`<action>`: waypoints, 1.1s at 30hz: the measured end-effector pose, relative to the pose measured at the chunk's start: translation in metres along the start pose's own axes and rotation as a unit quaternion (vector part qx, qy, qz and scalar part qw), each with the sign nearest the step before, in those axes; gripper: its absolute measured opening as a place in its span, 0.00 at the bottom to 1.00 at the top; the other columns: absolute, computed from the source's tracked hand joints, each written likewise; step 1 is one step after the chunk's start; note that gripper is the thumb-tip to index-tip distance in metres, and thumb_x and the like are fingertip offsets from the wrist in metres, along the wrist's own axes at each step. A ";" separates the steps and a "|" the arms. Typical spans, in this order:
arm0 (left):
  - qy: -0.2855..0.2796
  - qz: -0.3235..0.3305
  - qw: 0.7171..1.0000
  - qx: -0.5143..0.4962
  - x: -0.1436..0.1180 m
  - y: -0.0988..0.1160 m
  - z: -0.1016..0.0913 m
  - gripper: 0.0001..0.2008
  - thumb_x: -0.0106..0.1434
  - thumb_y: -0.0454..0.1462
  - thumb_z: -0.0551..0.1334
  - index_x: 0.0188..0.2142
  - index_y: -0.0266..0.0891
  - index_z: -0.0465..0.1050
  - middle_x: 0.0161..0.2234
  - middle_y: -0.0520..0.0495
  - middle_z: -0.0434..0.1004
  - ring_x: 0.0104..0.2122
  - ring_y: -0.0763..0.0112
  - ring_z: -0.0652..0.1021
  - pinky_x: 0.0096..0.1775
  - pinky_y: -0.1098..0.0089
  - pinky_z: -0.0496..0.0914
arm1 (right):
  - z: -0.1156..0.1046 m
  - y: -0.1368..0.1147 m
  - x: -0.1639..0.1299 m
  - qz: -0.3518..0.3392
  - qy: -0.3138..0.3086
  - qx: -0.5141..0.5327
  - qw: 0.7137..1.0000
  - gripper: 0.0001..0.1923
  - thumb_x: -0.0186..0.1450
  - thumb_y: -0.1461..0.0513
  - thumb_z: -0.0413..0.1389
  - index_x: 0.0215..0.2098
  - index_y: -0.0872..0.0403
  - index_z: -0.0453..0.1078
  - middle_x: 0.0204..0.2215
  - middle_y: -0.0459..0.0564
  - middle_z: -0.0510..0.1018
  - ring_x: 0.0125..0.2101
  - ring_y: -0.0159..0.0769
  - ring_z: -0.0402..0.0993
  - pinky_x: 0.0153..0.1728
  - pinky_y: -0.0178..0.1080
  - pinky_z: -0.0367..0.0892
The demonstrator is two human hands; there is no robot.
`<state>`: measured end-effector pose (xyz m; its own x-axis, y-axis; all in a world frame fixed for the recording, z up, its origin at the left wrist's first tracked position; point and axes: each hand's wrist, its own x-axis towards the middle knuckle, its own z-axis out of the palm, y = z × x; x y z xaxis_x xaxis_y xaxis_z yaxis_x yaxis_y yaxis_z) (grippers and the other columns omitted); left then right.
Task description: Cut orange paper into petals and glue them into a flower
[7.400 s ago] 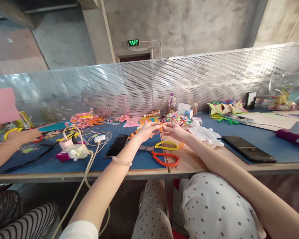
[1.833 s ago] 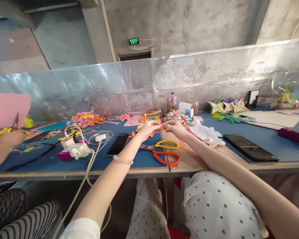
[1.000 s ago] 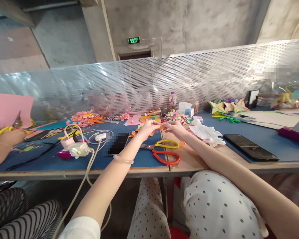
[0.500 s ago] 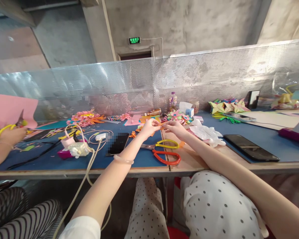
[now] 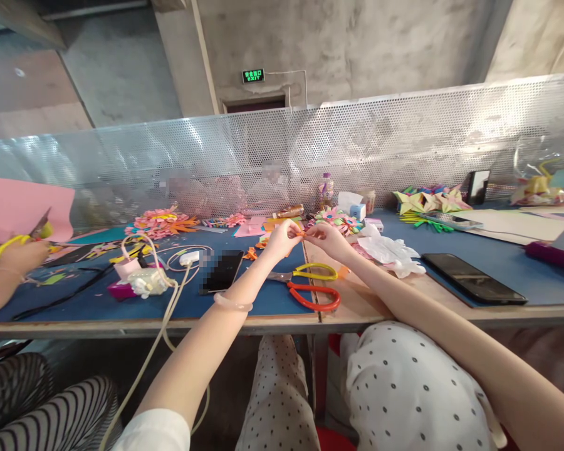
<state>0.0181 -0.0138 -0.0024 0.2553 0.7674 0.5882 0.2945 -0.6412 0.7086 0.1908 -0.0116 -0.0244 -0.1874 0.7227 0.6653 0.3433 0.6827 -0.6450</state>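
Small orange paper piece (image 5: 302, 233) pinched between both hands, held just above the table seam. Left hand (image 5: 282, 238) closed on its left end, thumb and forefinger tight; right hand (image 5: 326, 237) closed on the other end the same way. Fingertips of the two hands almost meet. The piece is too small to tell its exact shape.

Progress, as I judge it: folding or shaping looks mid-way. Finished paper flowers (image 5: 334, 219) lie just beyond the right hand, more pink and orange flowers (image 5: 162, 223) well off beyond the left. Orange scraps (image 5: 250, 254) sit just under the left hand, so cutting seems partly done.

Toward the person from the hands: yellow-handled scissors (image 5: 310, 272), then red-handled scissors (image 5: 313, 298), both lying unused. A dark phone (image 5: 222, 272) lies beside the left forearm; another phone (image 5: 473, 279) lies well to the right. Crumpled white tissue (image 5: 388, 251) just right of the right hand.

Far left, a co-worker's hand (image 5: 14, 255) cuts pink paper (image 5: 23, 208).

Readable writing: green sign (image 5: 252, 76) on the wall, "EXIT".
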 end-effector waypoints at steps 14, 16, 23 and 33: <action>0.001 0.078 0.987 0.138 -0.003 0.017 -0.004 0.06 0.55 0.28 0.61 0.29 0.41 0.68 0.30 0.50 0.74 0.34 0.68 0.75 0.39 0.70 0.66 | 0.001 -0.005 -0.003 -0.062 0.028 -0.041 0.997 0.10 0.61 0.54 0.56 0.31 0.52 0.71 0.32 0.49 0.70 0.33 0.35 0.68 0.35 0.39 0.68; 0.000 0.091 0.983 0.161 -0.004 0.017 -0.004 0.06 0.56 0.29 0.61 0.30 0.41 0.68 0.30 0.50 0.75 0.33 0.68 0.75 0.39 0.70 0.66 | 0.001 -0.006 -0.004 -0.065 0.032 -0.040 0.997 0.10 0.61 0.54 0.56 0.31 0.52 0.71 0.32 0.49 0.70 0.33 0.35 0.68 0.35 0.39 0.67; -0.021 0.121 0.965 0.232 -0.005 0.015 -0.004 0.06 0.58 0.29 0.58 0.33 0.41 0.69 0.33 0.49 0.75 0.36 0.66 0.75 0.41 0.69 0.65 | 0.000 -0.009 -0.005 -0.083 0.040 -0.061 0.994 0.09 0.61 0.55 0.57 0.29 0.52 0.70 0.31 0.49 0.70 0.33 0.36 0.67 0.34 0.38 0.66; -0.012 0.122 0.963 0.240 -0.007 0.017 -0.003 0.06 0.60 0.30 0.57 0.34 0.42 0.69 0.33 0.49 0.75 0.37 0.66 0.75 0.41 0.69 0.65 | -0.002 -0.007 -0.004 -0.129 0.046 -0.108 0.985 0.04 0.60 0.60 0.56 0.29 0.51 0.70 0.31 0.50 0.70 0.37 0.39 0.67 0.40 0.41 0.63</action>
<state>0.0188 -0.0299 0.0067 0.3904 0.5965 0.7013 0.6137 -0.7364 0.2847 0.1905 -0.0195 -0.0213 -0.2130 0.5090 0.8340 0.4853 0.7959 -0.3619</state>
